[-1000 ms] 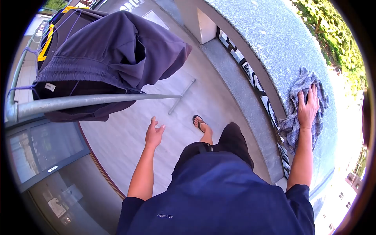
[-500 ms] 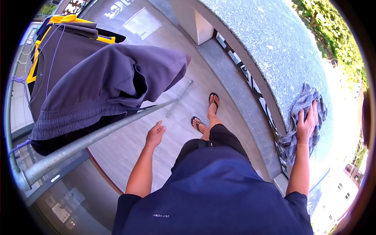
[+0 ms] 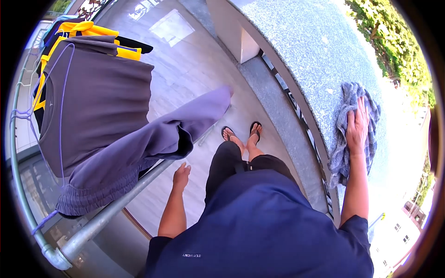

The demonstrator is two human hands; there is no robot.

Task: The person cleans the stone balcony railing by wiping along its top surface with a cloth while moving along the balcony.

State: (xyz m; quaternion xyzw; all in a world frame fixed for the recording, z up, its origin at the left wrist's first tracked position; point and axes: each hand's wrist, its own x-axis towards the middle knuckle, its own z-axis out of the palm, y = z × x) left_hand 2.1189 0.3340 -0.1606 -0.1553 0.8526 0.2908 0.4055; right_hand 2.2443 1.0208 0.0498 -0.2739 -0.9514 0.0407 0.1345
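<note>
My right hand (image 3: 357,127) presses a grey-blue cloth (image 3: 340,160) against the top of a speckled granite ledge (image 3: 296,41). Its fingers stretch forward over the bunched fabric, and part of the cloth hangs over the ledge's inner edge. My left hand (image 3: 181,176) is held low beside a metal rail, empty, with its fingers loosely bent and somewhat apart. Closest to that hand are grey shorts (image 3: 125,157) with a gathered waistband, draped at the rail.
A dark grey T-shirt (image 3: 97,92) and yellow-and-black clothing (image 3: 88,28) hang on the left. The metal rail (image 3: 111,208) runs diagonally past my left side. My sandalled feet (image 3: 241,132) stand on the pale floor (image 3: 185,60). Green shrubs (image 3: 394,41) grow beyond the ledge.
My right hand and the cloth have slid a little farther forward along the ledge. The left hand has dropped slightly back. My feet have shifted and the view has turned, exposing more of the T-shirt.
</note>
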